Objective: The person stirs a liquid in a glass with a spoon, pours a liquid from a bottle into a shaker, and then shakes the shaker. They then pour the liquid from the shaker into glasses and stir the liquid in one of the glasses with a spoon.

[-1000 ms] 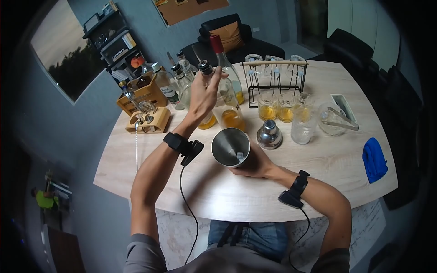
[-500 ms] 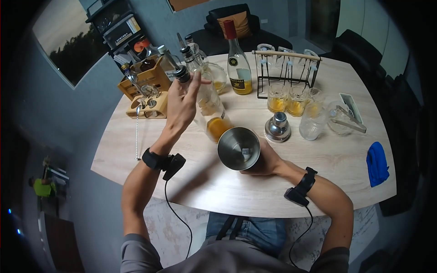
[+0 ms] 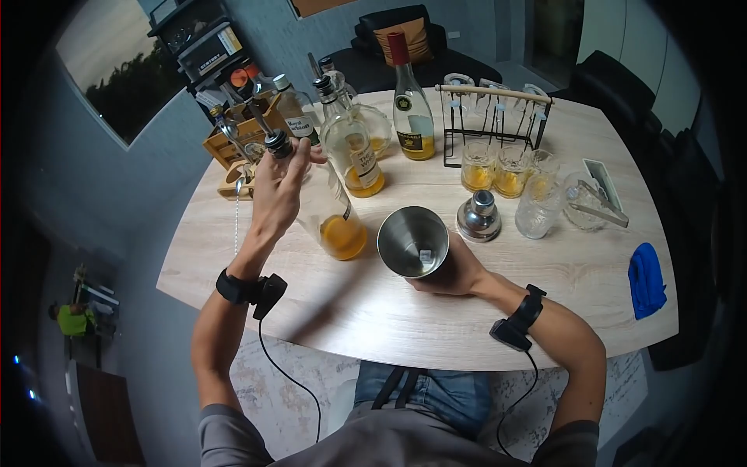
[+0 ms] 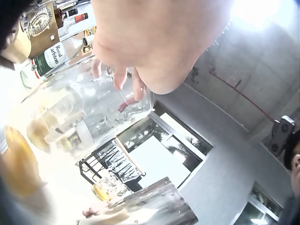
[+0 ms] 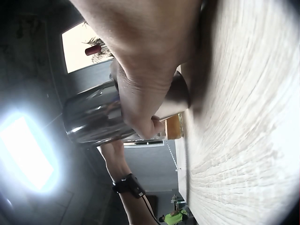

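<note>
At the left of the worktop (image 3: 373, 335), the left hand (image 3: 274, 198) grips the neck of a clear bottle (image 3: 342, 236), just below its pourer (image 3: 278, 143), with amber liquid in the bottom. More bottles (image 3: 360, 159) stand behind it. To its right and apart from it, the right hand (image 3: 457, 268) is wrapped around a metal tin (image 3: 401, 233), mouth up, with ice (image 3: 425, 255) inside. The shaker top (image 3: 478, 218) is just beside that hand. Then come small glasses (image 3: 478, 170) of amber liquid, a taller glass (image 3: 537, 212), tongs (image 3: 595, 206) on a bowl (image 3: 577, 218), and a blue cloth (image 3: 646, 282).
</note>
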The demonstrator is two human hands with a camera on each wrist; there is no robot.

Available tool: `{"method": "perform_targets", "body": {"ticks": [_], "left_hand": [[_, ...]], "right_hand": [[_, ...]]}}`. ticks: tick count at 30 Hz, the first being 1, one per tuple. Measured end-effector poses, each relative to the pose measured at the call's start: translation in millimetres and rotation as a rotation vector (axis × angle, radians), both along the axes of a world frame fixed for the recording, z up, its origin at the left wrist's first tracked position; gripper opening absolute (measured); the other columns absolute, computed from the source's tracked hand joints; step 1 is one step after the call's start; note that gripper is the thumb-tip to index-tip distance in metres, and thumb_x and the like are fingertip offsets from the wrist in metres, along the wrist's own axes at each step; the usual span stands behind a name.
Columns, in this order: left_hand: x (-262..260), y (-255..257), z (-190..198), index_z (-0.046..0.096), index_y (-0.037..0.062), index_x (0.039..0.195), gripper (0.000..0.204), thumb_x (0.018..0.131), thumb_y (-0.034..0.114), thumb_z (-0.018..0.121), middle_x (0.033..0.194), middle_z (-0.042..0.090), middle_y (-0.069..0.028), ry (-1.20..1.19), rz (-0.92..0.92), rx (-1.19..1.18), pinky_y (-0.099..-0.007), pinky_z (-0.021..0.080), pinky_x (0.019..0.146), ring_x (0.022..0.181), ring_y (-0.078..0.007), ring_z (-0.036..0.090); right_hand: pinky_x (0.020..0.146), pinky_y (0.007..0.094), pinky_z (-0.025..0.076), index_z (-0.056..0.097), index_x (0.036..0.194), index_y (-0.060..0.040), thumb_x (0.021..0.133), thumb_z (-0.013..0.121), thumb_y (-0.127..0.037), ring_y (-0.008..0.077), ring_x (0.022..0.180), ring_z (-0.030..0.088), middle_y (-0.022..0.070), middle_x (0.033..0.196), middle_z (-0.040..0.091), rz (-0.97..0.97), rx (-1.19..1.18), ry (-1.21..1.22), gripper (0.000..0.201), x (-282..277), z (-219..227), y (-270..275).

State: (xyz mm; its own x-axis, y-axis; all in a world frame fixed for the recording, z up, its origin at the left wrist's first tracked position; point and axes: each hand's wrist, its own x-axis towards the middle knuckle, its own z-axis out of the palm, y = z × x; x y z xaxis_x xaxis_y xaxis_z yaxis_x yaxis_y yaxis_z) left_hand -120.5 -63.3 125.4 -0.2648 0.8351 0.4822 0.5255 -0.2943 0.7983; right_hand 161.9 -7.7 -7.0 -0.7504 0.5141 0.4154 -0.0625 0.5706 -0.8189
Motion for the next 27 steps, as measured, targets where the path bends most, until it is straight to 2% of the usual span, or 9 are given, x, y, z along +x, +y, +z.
{"method": "perform_targets", "body": {"ticks": [13, 16, 18, 19, 21, 22, 24, 25, 27], "left_hand": [[-6, -3, 0, 0.065, 0.0059, 0.107, 0.034, 0.105, 0.039, 0.056, 0.105, 0.073, -0.0075, -0.008, -0.038, 0.008, -0.0387, 0.053, 0.096, 0.104, -0.0167, 0.068], [-6, -5, 3, 0.064, 0.0065, 0.110, 0.032, 0.105, 0.038, 0.056, 0.105, 0.073, -0.0081, 0.002, -0.020, -0.063, -0.0391, 0.050, 0.099, 0.107, -0.0161, 0.067], [-1, -9, 3, 0.059, 0.0037, 0.117, 0.035, 0.103, 0.036, 0.061, 0.113, 0.071, -0.0101, 0.012, 0.018, -0.006, -0.0330, 0.051, 0.092, 0.110, -0.0173, 0.064], [-1, -10, 2, 0.059, 0.0037, 0.117, 0.035, 0.103, 0.036, 0.061, 0.113, 0.071, -0.0101, 0.012, 0.016, -0.007, -0.0330, 0.051, 0.092, 0.110, -0.0173, 0.064], [-5, -14, -4, 0.048, 0.0032, 0.136, 0.061, 0.095, 0.043, 0.071, 0.135, 0.060, -0.0148, -0.072, -0.040, 0.053, -0.0381, 0.048, 0.103, 0.124, -0.0221, 0.057], [-10, -16, -10, 0.048, 0.0032, 0.136, 0.061, 0.095, 0.043, 0.071, 0.135, 0.060, -0.0148, -0.071, -0.043, 0.051, -0.0381, 0.048, 0.103, 0.124, -0.0221, 0.057], [-21, -20, -24, 0.029, 0.0040, 0.152, 0.100, 0.082, 0.054, 0.080, 0.149, 0.047, -0.0190, -0.109, -0.121, 0.050, -0.0428, 0.039, 0.114, 0.138, -0.0288, 0.046], [-22, -23, -31, 0.029, 0.0040, 0.152, 0.100, 0.082, 0.054, 0.080, 0.149, 0.047, -0.0190, -0.108, -0.124, 0.047, -0.0428, 0.039, 0.114, 0.138, -0.0288, 0.046], [-23, -32, -45, 0.020, 0.0045, 0.156, 0.120, 0.072, 0.060, 0.086, 0.152, 0.041, -0.0208, -0.114, -0.123, 0.048, -0.0462, 0.034, 0.118, 0.143, -0.0331, 0.040]], "right_hand": [[0.093, 0.0418, 0.054, 0.039, 0.135, -0.0017, 0.068, 0.085, -0.017, 0.0363, 0.107, 0.067, 0.0218, 0.119, 0.064, 0.003, -0.023, -0.006, 0.082, 1, 1, 0], [0.093, 0.0416, 0.054, 0.040, 0.134, -0.0023, 0.068, 0.085, -0.017, 0.0357, 0.107, 0.067, 0.0210, 0.119, 0.064, -0.001, 0.003, -0.009, 0.081, 1, 0, 1], [0.093, 0.0413, 0.054, 0.041, 0.134, -0.0028, 0.068, 0.085, -0.017, 0.0346, 0.107, 0.067, 0.0199, 0.118, 0.065, 0.009, 0.013, 0.035, 0.081, 0, -2, 1], [0.093, 0.0413, 0.054, 0.041, 0.134, -0.0028, 0.068, 0.085, -0.017, 0.0346, 0.107, 0.067, 0.0199, 0.118, 0.065, 0.007, 0.012, 0.035, 0.081, 0, -2, 1], [0.093, 0.0404, 0.054, 0.042, 0.135, -0.0031, 0.068, 0.086, -0.017, 0.0329, 0.107, 0.067, 0.0194, 0.119, 0.065, 0.023, -0.017, 0.055, 0.081, 0, -2, 1], [0.093, 0.0404, 0.054, 0.042, 0.135, -0.0031, 0.068, 0.086, -0.017, 0.0329, 0.107, 0.067, 0.0194, 0.119, 0.065, 0.019, -0.018, 0.056, 0.081, 0, -1, 1], [0.094, 0.0396, 0.054, 0.043, 0.136, -0.0030, 0.068, 0.086, -0.016, 0.0318, 0.110, 0.066, 0.0194, 0.120, 0.065, 0.021, -0.027, 0.037, 0.082, 1, 0, 1], [0.094, 0.0396, 0.054, 0.043, 0.136, -0.0030, 0.068, 0.086, -0.016, 0.0318, 0.110, 0.066, 0.0194, 0.120, 0.065, 0.018, -0.030, 0.039, 0.082, 1, 0, 1], [0.095, 0.0394, 0.054, 0.043, 0.137, -0.0031, 0.067, 0.086, -0.016, 0.0316, 0.110, 0.066, 0.0194, 0.121, 0.065, 0.003, 0.006, 0.050, 0.083, 1, 0, 0]]}}
